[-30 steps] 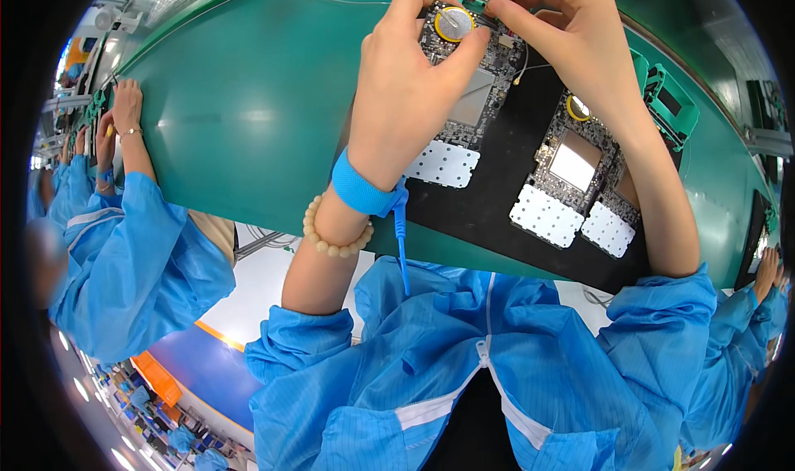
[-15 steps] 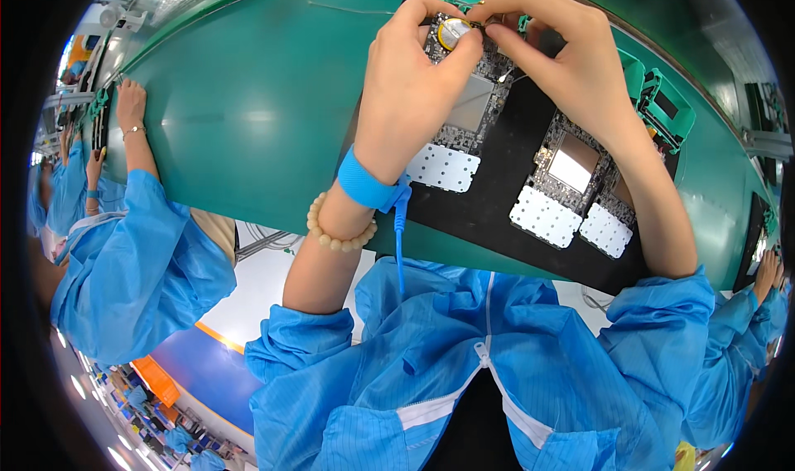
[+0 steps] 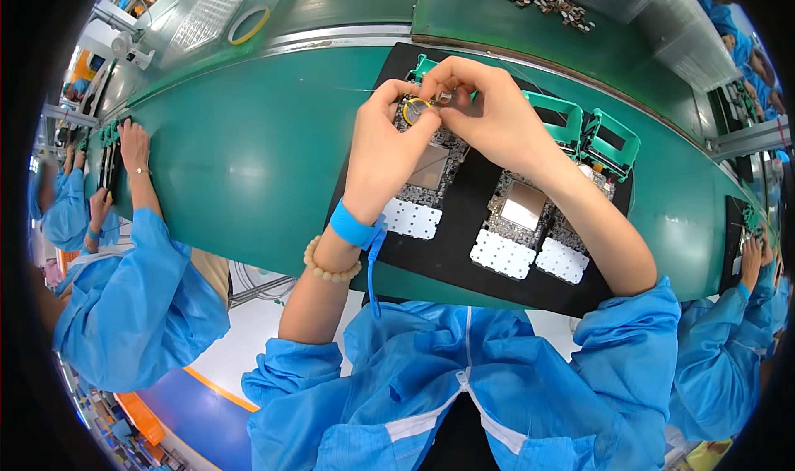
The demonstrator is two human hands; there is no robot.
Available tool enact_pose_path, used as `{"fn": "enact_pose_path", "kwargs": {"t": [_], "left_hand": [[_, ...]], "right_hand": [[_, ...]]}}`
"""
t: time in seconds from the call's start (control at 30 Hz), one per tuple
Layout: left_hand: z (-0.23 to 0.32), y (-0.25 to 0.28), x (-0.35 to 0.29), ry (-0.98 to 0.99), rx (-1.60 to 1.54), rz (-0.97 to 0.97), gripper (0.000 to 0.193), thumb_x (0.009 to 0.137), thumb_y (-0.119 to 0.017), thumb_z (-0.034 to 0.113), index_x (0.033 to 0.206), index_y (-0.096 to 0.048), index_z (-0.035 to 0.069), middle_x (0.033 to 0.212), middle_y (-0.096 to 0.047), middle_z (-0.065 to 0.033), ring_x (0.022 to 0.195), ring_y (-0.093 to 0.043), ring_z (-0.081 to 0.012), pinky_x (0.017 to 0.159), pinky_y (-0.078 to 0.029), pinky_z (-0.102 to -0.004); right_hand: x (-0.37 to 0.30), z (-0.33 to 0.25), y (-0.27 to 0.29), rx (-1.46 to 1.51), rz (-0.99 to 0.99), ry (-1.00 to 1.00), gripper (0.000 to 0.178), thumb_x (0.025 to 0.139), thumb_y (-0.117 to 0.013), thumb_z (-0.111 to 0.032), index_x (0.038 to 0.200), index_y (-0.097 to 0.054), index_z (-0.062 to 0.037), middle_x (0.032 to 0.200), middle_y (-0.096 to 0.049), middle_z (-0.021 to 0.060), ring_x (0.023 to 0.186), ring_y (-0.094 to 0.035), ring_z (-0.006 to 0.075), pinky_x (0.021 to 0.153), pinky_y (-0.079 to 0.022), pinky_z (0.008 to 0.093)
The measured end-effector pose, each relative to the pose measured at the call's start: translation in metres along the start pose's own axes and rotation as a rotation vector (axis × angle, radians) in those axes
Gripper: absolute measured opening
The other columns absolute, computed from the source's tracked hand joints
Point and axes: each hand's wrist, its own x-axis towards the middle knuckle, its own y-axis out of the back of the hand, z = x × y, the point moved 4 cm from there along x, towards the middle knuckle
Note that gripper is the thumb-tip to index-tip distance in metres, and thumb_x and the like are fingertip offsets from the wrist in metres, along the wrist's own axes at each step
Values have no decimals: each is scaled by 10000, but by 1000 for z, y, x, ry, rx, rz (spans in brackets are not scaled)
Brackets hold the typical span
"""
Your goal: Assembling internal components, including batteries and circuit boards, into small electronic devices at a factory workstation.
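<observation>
A circuit board (image 3: 445, 152) with a white perforated plate at its near end lies on a black mat (image 3: 464, 210). Near its far end sits a round coin cell (image 3: 416, 112) with a yellow rim. My left hand (image 3: 383, 152), wearing a blue wrist strap, has thumb and fingers curled round the board's far end beside the cell. My right hand (image 3: 495, 122) is closed in a pinch just right of the cell, at a small part (image 3: 445, 98) mostly hidden by the fingertips. A green frame (image 3: 425, 65) shows partly behind the fingers.
Two more boards, one with a shiny square (image 3: 523, 206), lie right of mine under my right forearm. Green frames (image 3: 613, 144) stand at their far ends. Beyond the bench's rail are a pile of small parts (image 3: 546, 3) and a yellow tape ring (image 3: 248, 26). Co-workers sit on both sides.
The view has tilted up, bringing the area behind the bench into sight. Both hands stay at the far end of the same board, the right fingers slightly shifted beside the coin cell.
</observation>
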Motion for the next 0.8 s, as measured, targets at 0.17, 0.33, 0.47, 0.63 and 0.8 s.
{"fn": "enact_pose_path", "kwargs": {"t": [0.17, 0.33, 0.47, 0.63, 0.8], "left_hand": [[-7, 1, 8, 49, -14, -25, 213, 771, -623, 71, 935, -550, -45, 797, -618, -62, 717, -553, -69, 618, -454, -229], [-8, 3, 8, 19, -22, 0, 211, 757, -633, 98, 901, -554, -34, 760, -594, -49, 693, -533, -67, 606, -448, -231], [-14, 7, 6, 26, 7, 16, 191, 758, -627, 103, 862, -537, -31, 707, -561, -28, 648, -501, -62, 573, -435, -239], [-13, -4, 8, -9, 62, 8, 187, 768, -618, 118, 856, -529, -21, 669, -539, -48, 610, -480, -75, 546, -424, -259], [-10, -1, 10, -79, 164, 48, 209, 793, -628, 152, 869, -521, -10, 679, -571, -118, 598, -538, -145, 562, -443, -312]], "right_hand": [[7, 0, 0, -44, -5, -22, 221, 689, -525, 40, 882, -598, -40, 698, -554, 60, 596, -475, 144, 549, -404, 269], [4, -1, -1, -81, 10, -31, 236, 697, -539, 20, 912, -611, -48, 711, -567, 70, 605, -508, 151, 555, -416, 283], [17, -17, 32, -127, -219, -4, 246, 777, -568, -27, 1016, -627, -40, 919, -626, 17, 861, -554, 91, 729, -462, 242], [108, 75, 157, -627, 165, -63, 158, 771, -608, -93, 905, -672, -39, 768, -655, 105, 687, -624, 195, 643, -493, 287], [134, 124, 144, -1027, 133, -148, 171, 771, -626, -201, 896, -691, -105, 874, -666, 105, 827, -638, 286, 746, -508, 386]]}}
